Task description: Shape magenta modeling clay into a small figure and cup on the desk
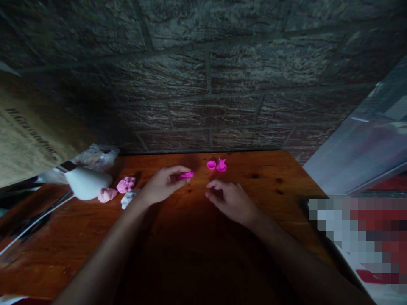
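Note:
Between the thumb and fingers of my left hand (164, 184) is a small bright pink piece (187, 174); its exact kind is too small to make out. My right hand (232, 200) hovers over the table with thumb and index finger apart, nothing visible between them. Just beyond it, a small pink cup (211, 165) stands beside a pink piece with ear-like tips (221, 165). Left of my left hand lie crumpled lumps: a pink one (126, 184), a paler pink one (107, 195) and a white one (128, 199).
A white lamp-like object (87, 183) with a white cable lies at the left of the wooden table (178, 237), near a clear plastic bag (97, 156) and a large brown printed bag (38, 131). A stone-block wall (235, 76) borders the far edge. At right stands a translucent panel (352, 131).

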